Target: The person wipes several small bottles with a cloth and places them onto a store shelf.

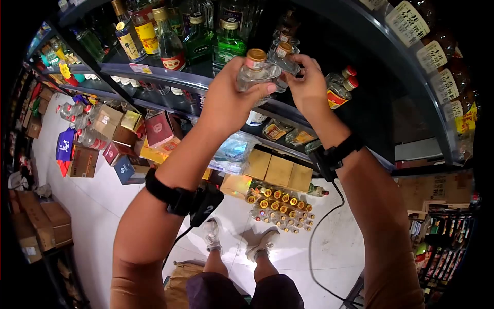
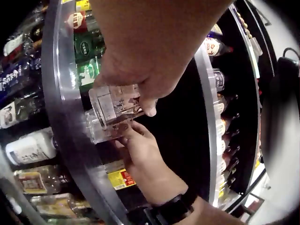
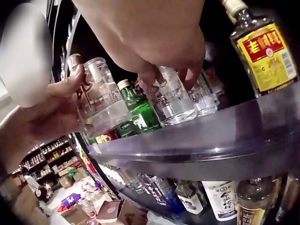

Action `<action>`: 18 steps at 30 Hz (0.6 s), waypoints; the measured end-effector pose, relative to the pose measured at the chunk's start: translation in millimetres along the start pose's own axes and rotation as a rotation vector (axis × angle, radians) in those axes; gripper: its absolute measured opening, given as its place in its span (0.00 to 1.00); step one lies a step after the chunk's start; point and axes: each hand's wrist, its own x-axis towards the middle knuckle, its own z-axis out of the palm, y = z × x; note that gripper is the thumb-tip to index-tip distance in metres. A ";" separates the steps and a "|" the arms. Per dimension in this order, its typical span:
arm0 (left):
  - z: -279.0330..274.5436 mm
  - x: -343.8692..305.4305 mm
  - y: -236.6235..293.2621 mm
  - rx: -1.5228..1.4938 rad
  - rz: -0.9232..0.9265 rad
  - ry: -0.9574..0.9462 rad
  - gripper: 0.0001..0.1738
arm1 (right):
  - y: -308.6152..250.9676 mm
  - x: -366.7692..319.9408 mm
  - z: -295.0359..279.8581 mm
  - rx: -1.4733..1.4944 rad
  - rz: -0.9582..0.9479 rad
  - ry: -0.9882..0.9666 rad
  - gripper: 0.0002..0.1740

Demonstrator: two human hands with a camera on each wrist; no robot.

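My left hand (image 1: 239, 98) grips a small clear glass bottle (image 1: 256, 72) with a gold cap and holds it in the air just in front of the grey shelf (image 1: 170, 76). Right beside it, my right hand (image 1: 303, 77) holds a second clear gold-capped bottle (image 1: 283, 56) at the shelf's edge. In the right wrist view this second bottle (image 3: 173, 101) stands on the shelf board (image 3: 225, 136) under my right fingers (image 3: 150, 77), with more clear bottles behind it. The left hand's bottle (image 3: 98, 103) is to its left. In the left wrist view the two bottles (image 2: 115, 105) nearly touch.
Green bottles (image 1: 226, 44) and yellow-labelled bottles (image 1: 146, 36) crowd the shelf behind. Red-capped bottles (image 1: 342, 87) stand to the right. On the floor below lie cartons (image 1: 278, 172), a pack of small gold-capped bottles (image 1: 280, 206) and cardboard boxes (image 1: 85, 162).
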 end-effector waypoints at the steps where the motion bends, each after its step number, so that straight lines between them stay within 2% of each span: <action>1: 0.8 4.9 -6.1 0.097 0.001 -0.008 0.20 | -4.1 -1.8 -0.8 -0.114 -0.042 0.018 0.22; 2: 1.9 9.9 -12.5 0.193 0.003 -0.019 0.19 | -6.4 -2.8 -0.4 -0.231 -0.083 0.036 0.22; 3: 4.6 14.2 -15.6 -0.033 -0.083 -0.016 0.19 | -2.8 -2.5 0.9 -0.238 -0.079 0.033 0.22; 6: 7.4 30.6 -22.5 -0.027 -0.154 0.021 0.20 | 6.6 0.2 3.2 -0.272 -0.096 0.048 0.22; 8: 8.5 37.8 -28.6 -0.085 -0.131 -0.013 0.20 | 11.7 2.7 3.5 -0.268 -0.036 0.074 0.23; 10: 9.7 45.8 -28.9 0.318 -0.059 -0.071 0.20 | 19.2 8.7 4.3 -0.288 -0.066 0.105 0.23; 14: 9.5 59.0 -53.5 0.238 -0.025 -0.080 0.21 | 18.7 17.0 1.9 -0.261 -0.088 0.119 0.25; 16: 4.7 67.2 -63.3 0.341 -0.088 -0.075 0.22 | 19.6 22.1 5.3 -0.252 -0.064 0.118 0.25; 18: 2.4 74.6 -71.8 0.252 -0.094 -0.099 0.24 | 21.3 29.0 7.4 -0.247 -0.042 0.114 0.25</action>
